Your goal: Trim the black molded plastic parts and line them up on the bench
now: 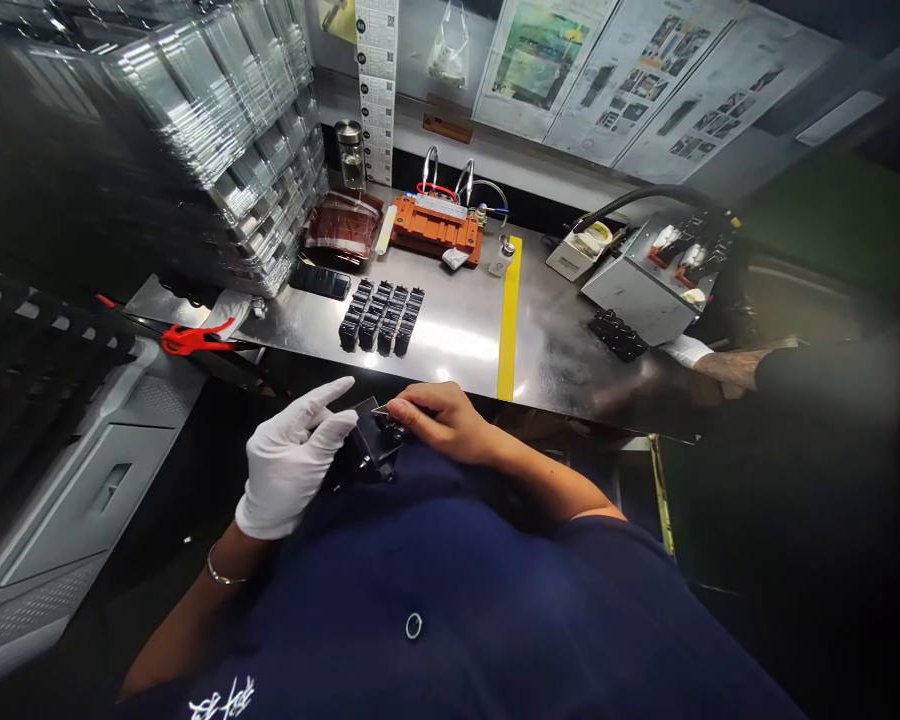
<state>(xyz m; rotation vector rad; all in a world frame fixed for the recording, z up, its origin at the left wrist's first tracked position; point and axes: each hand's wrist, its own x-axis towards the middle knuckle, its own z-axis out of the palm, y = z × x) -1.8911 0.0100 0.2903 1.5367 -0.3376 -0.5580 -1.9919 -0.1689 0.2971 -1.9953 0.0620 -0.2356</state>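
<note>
My left hand [289, 460], in a white glove, is at the left side of a black boxy part [375, 435] close to my body. Its thumb lies by the part's upper left edge, and its index finger points out, apart from the thumb. The lower fingers are partly hidden. My bare right hand [442, 420] pinches a thin, pointed metal piece [379, 410] between thumb and index finger, over the right side of the black part. Several similar black parts [381, 318] stand in rows on the metal bench [457, 320] ahead.
An orange fixture [436, 228], a phone [320, 281] and a reddish-brown bag [343, 228] lie on the bench. Stacked clear trays [217, 130] rise at the left. Yellow tape [510, 320] crosses the bench. At the right, another person's gloved hand [688, 352] is beside a grey machine [645, 290].
</note>
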